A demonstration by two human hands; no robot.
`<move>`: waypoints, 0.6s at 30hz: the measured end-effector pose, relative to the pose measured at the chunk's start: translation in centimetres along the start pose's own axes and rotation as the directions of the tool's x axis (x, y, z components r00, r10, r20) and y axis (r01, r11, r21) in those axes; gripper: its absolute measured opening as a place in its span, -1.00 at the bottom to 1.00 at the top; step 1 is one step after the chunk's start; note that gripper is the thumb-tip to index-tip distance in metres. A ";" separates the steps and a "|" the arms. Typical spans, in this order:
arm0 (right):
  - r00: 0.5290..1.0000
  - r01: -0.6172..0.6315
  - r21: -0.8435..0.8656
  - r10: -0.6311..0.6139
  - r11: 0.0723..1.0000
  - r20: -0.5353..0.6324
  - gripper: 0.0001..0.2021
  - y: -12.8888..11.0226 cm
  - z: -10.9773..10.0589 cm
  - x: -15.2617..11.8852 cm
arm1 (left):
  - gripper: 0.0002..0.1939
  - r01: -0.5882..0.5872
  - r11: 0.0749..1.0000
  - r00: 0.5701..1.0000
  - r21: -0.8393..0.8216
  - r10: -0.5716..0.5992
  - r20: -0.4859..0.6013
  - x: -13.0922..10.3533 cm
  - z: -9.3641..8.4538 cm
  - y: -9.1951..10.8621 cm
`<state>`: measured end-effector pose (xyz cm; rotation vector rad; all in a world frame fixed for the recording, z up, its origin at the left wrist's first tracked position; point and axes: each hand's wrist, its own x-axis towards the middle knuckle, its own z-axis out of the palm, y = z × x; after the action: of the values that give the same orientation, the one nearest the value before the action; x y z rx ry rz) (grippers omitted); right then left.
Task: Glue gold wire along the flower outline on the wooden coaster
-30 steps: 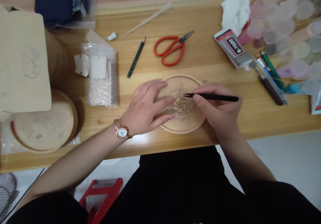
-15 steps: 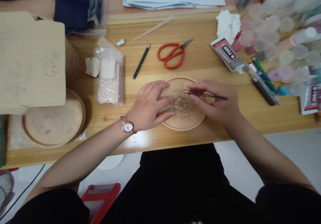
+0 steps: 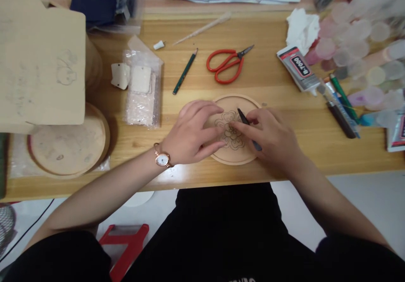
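A round wooden plate point(image 3: 253, 101) with a raised rim lies near the table's front edge, a flower design point(image 3: 233, 131) outlined in dark lines at its middle. Over its left side rests my left hand point(image 3: 193, 132), fingers apart and holding nothing, with a watch on the wrist. My right hand point(image 3: 268, 136), at the plate's right side, holds dark tweezers point(image 3: 243, 116) that lie slantwise across the fingers. Its index fingertip or thumb reaches the flower's centre; whether it touches the surface I cannot tell.
Beyond the plate lie red-handled scissors point(image 3: 226, 66) and a green pencil point(image 3: 185, 73). To the right are a glue tube point(image 3: 297, 69), crumpled tissue point(image 3: 303, 29) and several small bottles. Left stand a cardboard piece point(image 3: 41, 67), another wooden plate point(image 3: 104, 134) and a plastic packet point(image 3: 142, 109).
The tweezers have turned in my right hand, from nearly level with tips over the flower to a slant. A right fingertip has moved onto the flower's centre. The view has shifted slightly.
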<state>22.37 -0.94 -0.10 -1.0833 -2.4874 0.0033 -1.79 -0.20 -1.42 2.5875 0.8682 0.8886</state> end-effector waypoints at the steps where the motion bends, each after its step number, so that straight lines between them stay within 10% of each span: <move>1: 1.000 0.007 -0.024 -0.006 1.000 0.007 -0.75 0.0 0.1 0.1 | -0.70 -0.008 1.000 1.000 0.007 0.008 0.011 0.0 0.0 0.0; 18: 0.998 0.060 -0.047 -0.060 0.997 0.012 -0.76 0.1 1.0 0.2 | -0.61 -0.053 0.991 0.994 0.119 0.041 0.097 -0.1 0.3 0.3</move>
<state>21.95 -0.53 -0.91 -1.0295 -2.5401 -0.0675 -1.56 -0.52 -1.60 2.7403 0.8635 0.7407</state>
